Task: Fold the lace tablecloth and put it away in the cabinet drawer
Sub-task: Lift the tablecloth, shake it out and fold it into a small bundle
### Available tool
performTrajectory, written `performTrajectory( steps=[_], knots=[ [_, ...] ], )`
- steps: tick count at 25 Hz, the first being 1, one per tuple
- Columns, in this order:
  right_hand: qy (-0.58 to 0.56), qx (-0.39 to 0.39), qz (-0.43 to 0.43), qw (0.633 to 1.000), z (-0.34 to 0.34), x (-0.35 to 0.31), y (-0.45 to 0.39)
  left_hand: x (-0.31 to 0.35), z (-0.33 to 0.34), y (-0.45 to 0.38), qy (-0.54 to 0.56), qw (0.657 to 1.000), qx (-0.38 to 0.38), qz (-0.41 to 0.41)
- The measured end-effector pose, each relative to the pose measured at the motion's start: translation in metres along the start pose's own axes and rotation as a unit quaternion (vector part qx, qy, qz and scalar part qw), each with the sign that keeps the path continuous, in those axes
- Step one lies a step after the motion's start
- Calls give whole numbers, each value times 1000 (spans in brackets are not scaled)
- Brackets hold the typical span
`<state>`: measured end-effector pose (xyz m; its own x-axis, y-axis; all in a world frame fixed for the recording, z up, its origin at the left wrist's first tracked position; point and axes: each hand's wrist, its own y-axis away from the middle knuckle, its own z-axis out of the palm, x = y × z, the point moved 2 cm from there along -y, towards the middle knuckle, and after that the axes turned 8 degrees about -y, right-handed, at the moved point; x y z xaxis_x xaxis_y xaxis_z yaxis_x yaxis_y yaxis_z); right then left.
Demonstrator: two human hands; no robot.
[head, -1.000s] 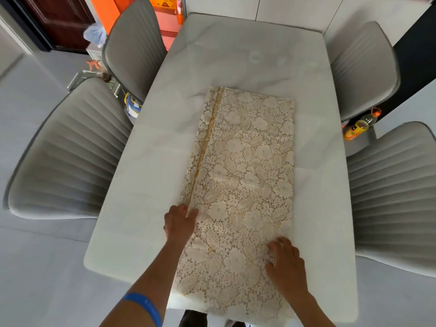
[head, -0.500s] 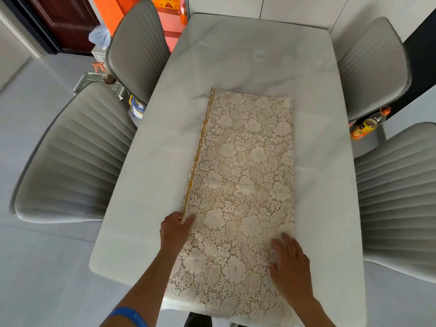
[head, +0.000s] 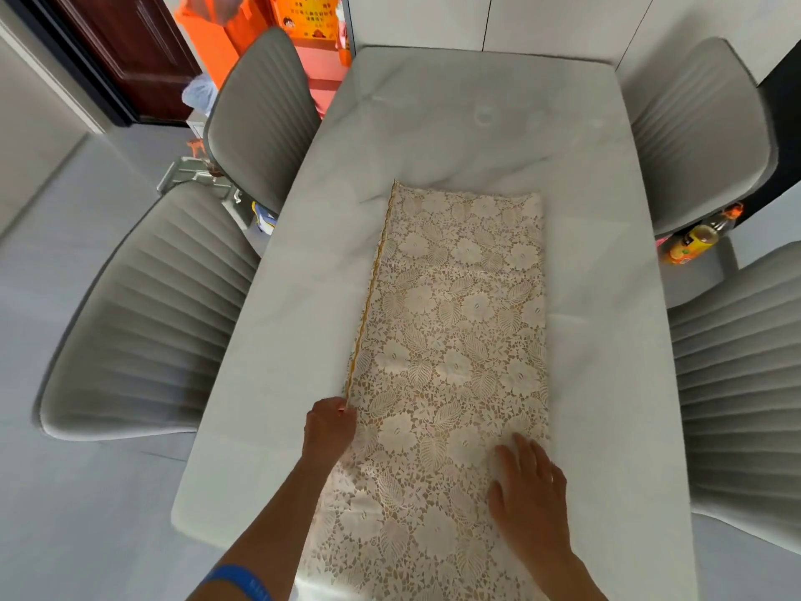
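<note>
The cream floral lace tablecloth [head: 455, 340], folded into a long narrow strip, lies flat, its near end overhanging the edge.

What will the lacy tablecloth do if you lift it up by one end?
The lace tablecloth would probably flop and sag, since it lies limp and flat on the table. It looks light, being full of holes. It may slide easily on that smooth top.

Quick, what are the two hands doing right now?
Left hand: fingers curled, pinching the gold-trimmed edge of the lace tablecloth.
Right hand: open, fingers straight, pressing flat on the tablecloth.
</note>
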<state>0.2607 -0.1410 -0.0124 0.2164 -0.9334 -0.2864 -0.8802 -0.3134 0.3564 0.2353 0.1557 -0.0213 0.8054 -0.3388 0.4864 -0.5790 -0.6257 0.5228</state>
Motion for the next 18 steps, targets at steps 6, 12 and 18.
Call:
performTrajectory(
  steps=[6,12,18],
  knots=[
    [-92,31,-45,994,-23,-56,-97,84,-14,-92,24,998,-20,55],
    [-99,53,-4,994,-22,-83,-191,180,-12,-197,-17,992,49,115],
    [-96,81,18,992,-18,-87,-212,197,-3,-233,-40,988,-3,147]
  ],
)
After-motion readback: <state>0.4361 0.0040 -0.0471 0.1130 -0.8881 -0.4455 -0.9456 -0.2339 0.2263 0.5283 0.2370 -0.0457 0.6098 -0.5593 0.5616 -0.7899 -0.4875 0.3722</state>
